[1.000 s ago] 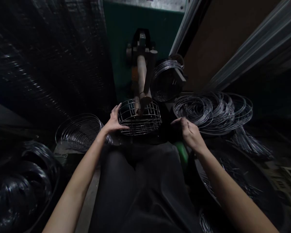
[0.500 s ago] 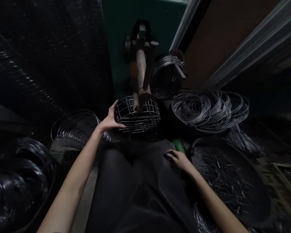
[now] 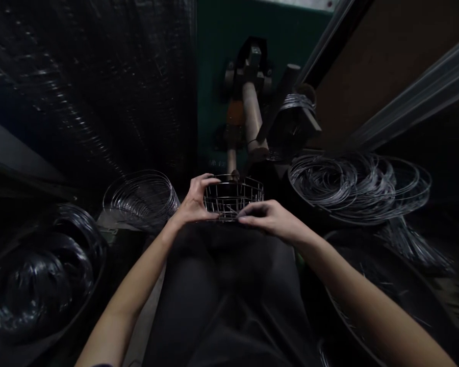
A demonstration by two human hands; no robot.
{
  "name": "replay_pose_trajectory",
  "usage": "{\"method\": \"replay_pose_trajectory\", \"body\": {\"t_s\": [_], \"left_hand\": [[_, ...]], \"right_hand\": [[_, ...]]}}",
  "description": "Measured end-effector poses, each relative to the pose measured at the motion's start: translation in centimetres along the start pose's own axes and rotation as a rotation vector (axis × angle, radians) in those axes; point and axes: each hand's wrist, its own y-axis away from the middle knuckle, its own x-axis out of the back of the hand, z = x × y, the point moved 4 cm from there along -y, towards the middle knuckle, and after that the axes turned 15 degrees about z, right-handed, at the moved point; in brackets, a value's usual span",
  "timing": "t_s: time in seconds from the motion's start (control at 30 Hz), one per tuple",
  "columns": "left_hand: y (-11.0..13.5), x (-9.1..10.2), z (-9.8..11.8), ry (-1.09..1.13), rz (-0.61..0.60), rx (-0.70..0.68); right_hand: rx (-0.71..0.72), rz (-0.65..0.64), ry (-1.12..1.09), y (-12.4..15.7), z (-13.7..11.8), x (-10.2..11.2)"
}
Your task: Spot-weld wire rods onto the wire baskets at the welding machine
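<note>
A round wire basket (image 3: 235, 195) sits just beyond my knees, under the tip of a brown machine arm (image 3: 252, 120). My left hand (image 3: 195, 204) grips the basket's left rim, thumb over the top wire. My right hand (image 3: 270, 219) lies against the basket's lower front edge, fingers closed on its bottom wires. Both forearms reach in from the bottom of the view over my dark trousers (image 3: 225, 295).
Piles of loose wire rings (image 3: 355, 186) lie to the right, with a coil (image 3: 141, 196) to the left. A dark tub (image 3: 42, 275) of wire stands at lower left. A black pan (image 3: 390, 300) of short wire pieces sits at lower right. Behind is a green machine panel (image 3: 214, 76).
My right hand came up from my lap to the basket's front edge. The basket has come lower and nearer to me, with my left hand still on its rim.
</note>
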Motion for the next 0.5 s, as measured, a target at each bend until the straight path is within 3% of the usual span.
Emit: {"method": "replay_pose_trajectory", "body": {"t_s": [0.07,0.13,0.2,0.3,0.5], "left_hand": [[0.2,0.2,1.2,-0.070,-0.049,-0.023],[0.4,0.0,1.8,-0.115,-0.080,-0.045],[0.5,-0.4,2.1,-0.126,-0.096,-0.056],[0.7,-1.3,2.2,-0.100,-0.106,-0.049],[0.6,-2.8,2.1,-0.052,-0.114,0.036]], "right_hand": [[0.021,-0.032,0.100,-1.5,-0.4,-0.6],[0.147,0.038,0.273,-2.2,-0.5,-1.0],[0.330,0.098,0.506,-1.8,-0.4,-1.5],[0.513,0.070,0.828,-0.3,0.2,-2.2],[0.607,0.031,1.045,0.8,1.0,-1.5]]}}
